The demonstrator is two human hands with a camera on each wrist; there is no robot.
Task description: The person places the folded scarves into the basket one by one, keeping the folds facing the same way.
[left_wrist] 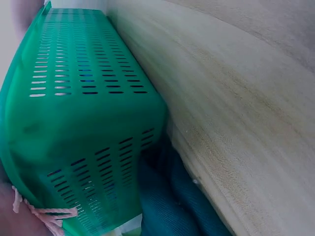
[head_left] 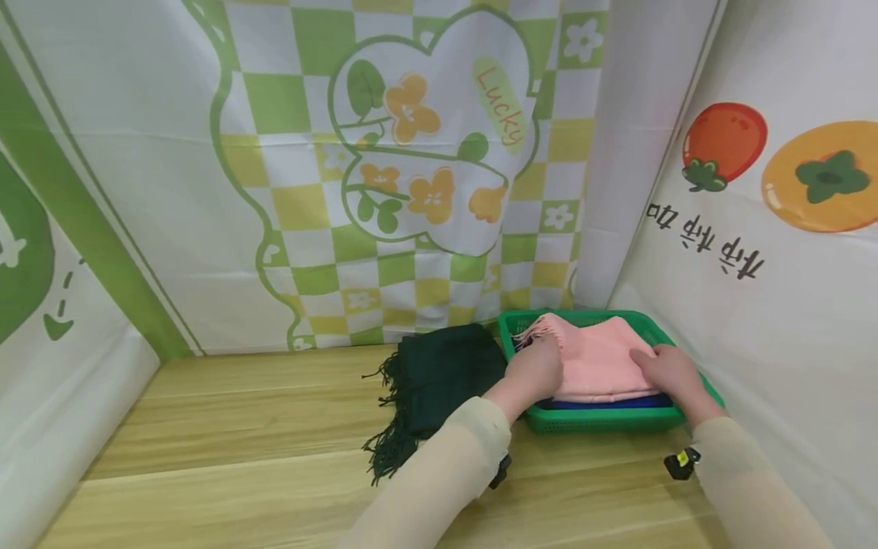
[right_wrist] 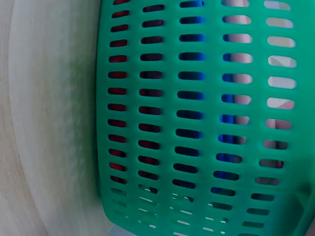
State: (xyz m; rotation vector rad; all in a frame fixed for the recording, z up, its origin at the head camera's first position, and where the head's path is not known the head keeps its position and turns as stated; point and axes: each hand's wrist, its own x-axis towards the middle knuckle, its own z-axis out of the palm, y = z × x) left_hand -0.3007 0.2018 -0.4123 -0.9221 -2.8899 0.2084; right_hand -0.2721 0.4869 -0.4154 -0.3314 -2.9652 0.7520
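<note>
Two hands, left hand (head_left: 537, 371) and right hand (head_left: 668, 371), press seemingly flat on one pink scarf (head_left: 595, 358) in one green basket (head_left: 604, 420).

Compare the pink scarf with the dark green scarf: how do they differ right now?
The pink scarf lies folded in the green basket, on top of something blue; the dark green scarf lies on the wooden table beside the basket. The left hand and right hand rest on the pink scarf, while nothing touches the dark green one. Both have fringed ends.

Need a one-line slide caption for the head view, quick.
Both hands rest on pink scarf in green basket.
</note>
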